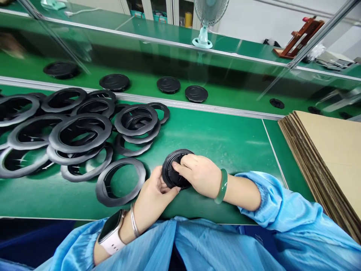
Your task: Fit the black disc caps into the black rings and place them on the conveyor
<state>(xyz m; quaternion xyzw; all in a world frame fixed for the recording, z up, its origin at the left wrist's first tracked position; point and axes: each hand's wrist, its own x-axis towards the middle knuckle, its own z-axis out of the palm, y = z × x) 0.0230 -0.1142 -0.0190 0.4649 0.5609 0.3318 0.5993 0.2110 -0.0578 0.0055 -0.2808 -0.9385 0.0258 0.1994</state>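
Observation:
A black round plastic part (168, 172) with a raised rim and a recessed middle is held tilted above the green bench. My left hand (153, 195) grips its lower left edge, thumb at the near side and fingers underneath. Into the recess reach the curled fingers of my right hand (201, 175), closed against the part; the fingertips are partly hidden. Just left of my left hand lies a single black ring (103, 192). Farther left, many similar black rings (80, 148) are heaped on top of each other.
Behind a metal rail, black round discs (196, 93) lie spaced along a green strip (234, 99). A stack of cardboard sheets (329, 146) stands at the right. On the shelf above are a fan (203, 39) and a brown wooden stand (300, 37).

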